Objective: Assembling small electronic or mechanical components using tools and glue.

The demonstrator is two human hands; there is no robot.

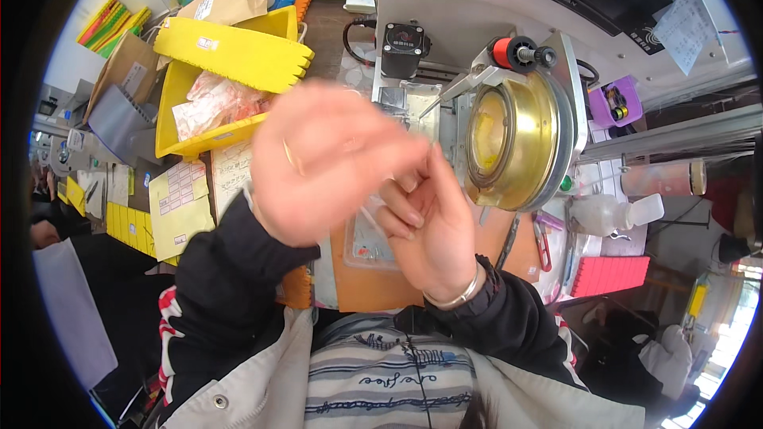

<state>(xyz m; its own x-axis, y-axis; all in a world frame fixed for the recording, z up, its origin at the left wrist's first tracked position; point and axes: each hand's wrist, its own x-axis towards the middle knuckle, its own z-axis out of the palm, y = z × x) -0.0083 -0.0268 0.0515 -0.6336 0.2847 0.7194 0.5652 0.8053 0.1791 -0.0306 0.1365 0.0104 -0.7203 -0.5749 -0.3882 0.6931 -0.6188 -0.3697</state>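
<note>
Here, the blurred left hand (330, 155) is curling close against the right hand (437, 234); whether either is gripping something, I can't tell! The brass-coloured wheel (524, 143) is sitting just to their right.

Glossy brass-coloured wheel (536, 143), standing on edge, clear tray (364, 245), partly hidden, to its lower left

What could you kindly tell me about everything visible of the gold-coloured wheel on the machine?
The gold-coloured wheel looks metallic: shiny, round and thick, with a stepped rim. Its face, turned left, has a recessed, paler centre with a yellow patch. It stands on edge against a grey disc, below a red-and-black roller. The right hand is to its left, with no contact visible. Whether it is spinning cannot be told.
</note>
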